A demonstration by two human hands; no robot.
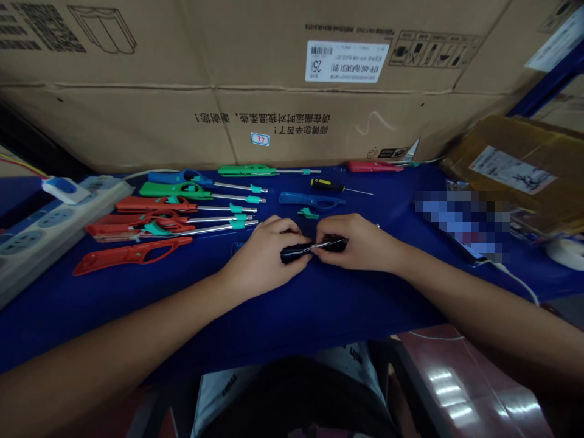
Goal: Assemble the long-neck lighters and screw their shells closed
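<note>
While our left hand (274, 252) grips one end of a dark, narrow piece (296, 250), apparently a lighter casing, our right hand (356, 243) pinches it farther along, our fingertips close together near its middle. So the piece lies between both hands; whether it touches the blue tablecloth (347, 298), we cannot tell. We judge the step in hand to be fine fingertip work along its pale edge, and the next move to call for a firm left grip and small, exact right-hand pressure. From our hands, a green trigger-like part (310, 213) and blue lighter shell (298, 199) lie at twelve o'clock, a screwdriver (328, 184) at one.
</note>
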